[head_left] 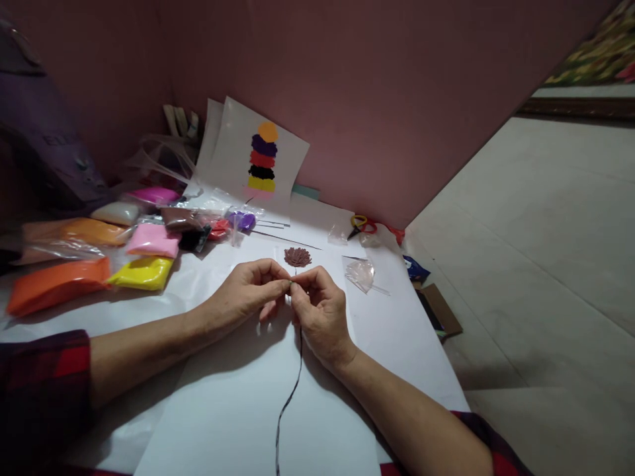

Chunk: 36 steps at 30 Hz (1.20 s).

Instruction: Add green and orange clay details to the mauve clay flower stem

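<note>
A brown flower head (pixel 297 257) with many fine petals stands just beyond my fingertips on a thin dark stem. Thumb and forefinger of my left hand (pixel 248 289) are pinched together under the flower, on its stem. From the other side my right hand (pixel 321 309) pinches at the same spot, its fingertips touching those of the left. A tiny greenish bit shows between the thumbs; what it is I cannot make out. Below the hands a long dark, wavy strand (pixel 288 402) runs down over the white paper (pixel 233 403). Whether it joins the stem is hidden by my fingers.
Bags of coloured clay, among them an orange bag (pixel 59 285) and a yellow bag (pixel 143 272), lie at the left. A sheet with coloured shapes (pixel 292 152) leans on the wall. Scissors (pixel 364 225) and a crumpled clear bag (pixel 360 273) are at the right.
</note>
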Tool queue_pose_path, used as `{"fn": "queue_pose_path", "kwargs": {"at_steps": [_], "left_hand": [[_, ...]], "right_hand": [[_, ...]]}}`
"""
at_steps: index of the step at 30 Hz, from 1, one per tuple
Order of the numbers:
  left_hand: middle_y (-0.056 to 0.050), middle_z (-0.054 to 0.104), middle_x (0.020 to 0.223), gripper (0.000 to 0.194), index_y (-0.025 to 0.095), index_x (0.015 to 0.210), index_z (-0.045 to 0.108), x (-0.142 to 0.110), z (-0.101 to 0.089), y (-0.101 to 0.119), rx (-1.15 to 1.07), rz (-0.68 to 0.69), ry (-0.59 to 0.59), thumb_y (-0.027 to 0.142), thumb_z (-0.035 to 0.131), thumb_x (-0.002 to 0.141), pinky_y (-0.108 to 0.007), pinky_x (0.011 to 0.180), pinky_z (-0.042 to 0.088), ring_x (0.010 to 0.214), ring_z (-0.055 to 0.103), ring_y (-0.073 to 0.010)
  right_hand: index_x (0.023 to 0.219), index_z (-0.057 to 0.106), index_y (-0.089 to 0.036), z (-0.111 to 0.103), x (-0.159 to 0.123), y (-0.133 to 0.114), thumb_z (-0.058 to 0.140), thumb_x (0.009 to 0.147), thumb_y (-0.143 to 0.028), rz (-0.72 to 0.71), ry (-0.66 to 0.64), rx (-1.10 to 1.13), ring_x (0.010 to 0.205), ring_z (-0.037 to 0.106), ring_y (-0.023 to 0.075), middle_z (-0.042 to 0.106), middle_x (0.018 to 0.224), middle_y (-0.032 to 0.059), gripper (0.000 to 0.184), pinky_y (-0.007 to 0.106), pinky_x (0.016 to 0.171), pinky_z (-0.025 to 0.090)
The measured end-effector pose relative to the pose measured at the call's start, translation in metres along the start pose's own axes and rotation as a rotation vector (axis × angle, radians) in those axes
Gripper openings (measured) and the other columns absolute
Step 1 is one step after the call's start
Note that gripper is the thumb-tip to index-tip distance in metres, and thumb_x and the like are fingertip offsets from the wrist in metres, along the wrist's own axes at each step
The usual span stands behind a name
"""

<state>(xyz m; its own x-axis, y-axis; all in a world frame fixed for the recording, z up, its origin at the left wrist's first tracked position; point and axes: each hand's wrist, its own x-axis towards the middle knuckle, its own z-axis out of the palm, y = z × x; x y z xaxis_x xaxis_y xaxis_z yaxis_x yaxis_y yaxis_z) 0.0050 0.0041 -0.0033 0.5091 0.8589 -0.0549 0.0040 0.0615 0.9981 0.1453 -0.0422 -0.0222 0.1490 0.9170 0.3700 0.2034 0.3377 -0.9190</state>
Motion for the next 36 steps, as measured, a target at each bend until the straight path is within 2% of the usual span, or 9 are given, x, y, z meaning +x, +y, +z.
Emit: {"fn": "queue_pose_path", "kwargs": {"at_steps": [8, 15, 19, 23, 28, 36], "left_hand": [[0.009, 0.049, 0.038, 0.011, 0.017, 0.064, 0.053, -0.004, 0.007, 0.007, 0.078, -0.018, 0.09, 0.023, 0.061, 0.06, -0.015, 0.036, 0.035, 0.034, 0.044, -0.0057], [0.005, 0.056, 0.042, 0.006, 0.017, 0.064, 0.055, 0.002, 0.0, 0.002, -0.058, -0.056, 0.04, 0.021, 0.06, 0.065, -0.015, 0.034, 0.035, 0.034, 0.045, -0.0066], [0.003, 0.059, 0.047, 0.01, 0.016, 0.067, 0.058, 0.001, -0.001, 0.002, -0.126, -0.071, 0.018, 0.024, 0.062, 0.071, -0.016, 0.035, 0.038, 0.037, 0.048, -0.0079], [0.002, 0.061, 0.051, 0.012, 0.016, 0.07, 0.059, 0.0, -0.001, 0.002, -0.149, -0.053, 0.004, 0.025, 0.063, 0.075, -0.016, 0.036, 0.037, 0.038, 0.048, -0.0075], [0.002, 0.06, 0.05, 0.024, 0.015, 0.07, 0.057, 0.001, -0.004, -0.001, -0.128, -0.031, -0.029, 0.035, 0.063, 0.082, -0.015, 0.039, 0.035, 0.038, 0.047, -0.0061], [0.004, 0.059, 0.049, 0.015, 0.015, 0.072, 0.059, -0.001, -0.004, 0.001, -0.092, -0.031, 0.017, 0.027, 0.064, 0.079, -0.016, 0.043, 0.035, 0.04, 0.048, -0.0062]], "right_hand": [[0.069, 0.053, -0.019, 0.003, -0.002, 0.0, 0.058, 0.073, -0.015, -0.018, -0.003, -0.066, 0.05, 0.045, 0.008, 0.051, 0.059, -0.0056, 0.008, 0.023, 0.048, 0.038], [0.072, 0.052, -0.021, -0.001, 0.005, -0.002, 0.059, 0.071, -0.021, 0.304, -0.089, 0.29, 0.034, 0.047, 0.0081, 0.056, 0.05, -0.0079, 0.007, 0.019, 0.031, 0.038], [0.074, 0.053, -0.02, -0.002, 0.008, -0.002, 0.059, 0.071, -0.021, 0.356, -0.085, 0.4, 0.033, 0.048, 0.0074, 0.063, 0.056, -0.0056, 0.006, 0.017, 0.028, 0.038], [0.075, 0.053, -0.02, -0.002, 0.008, -0.002, 0.059, 0.072, -0.022, 0.351, -0.082, 0.424, 0.032, 0.047, 0.0073, 0.063, 0.056, -0.0055, 0.007, 0.017, 0.026, 0.035], [0.077, 0.053, -0.021, -0.003, 0.006, -0.004, 0.059, 0.076, -0.022, 0.276, -0.074, 0.328, 0.033, 0.045, 0.007, 0.057, 0.052, -0.0076, 0.006, 0.017, 0.029, 0.038], [0.082, 0.055, -0.021, -0.001, 0.002, 0.001, 0.059, 0.083, -0.024, 0.214, -0.06, 0.231, 0.035, 0.044, 0.0069, 0.054, 0.056, -0.008, 0.005, 0.019, 0.033, 0.038]]}}
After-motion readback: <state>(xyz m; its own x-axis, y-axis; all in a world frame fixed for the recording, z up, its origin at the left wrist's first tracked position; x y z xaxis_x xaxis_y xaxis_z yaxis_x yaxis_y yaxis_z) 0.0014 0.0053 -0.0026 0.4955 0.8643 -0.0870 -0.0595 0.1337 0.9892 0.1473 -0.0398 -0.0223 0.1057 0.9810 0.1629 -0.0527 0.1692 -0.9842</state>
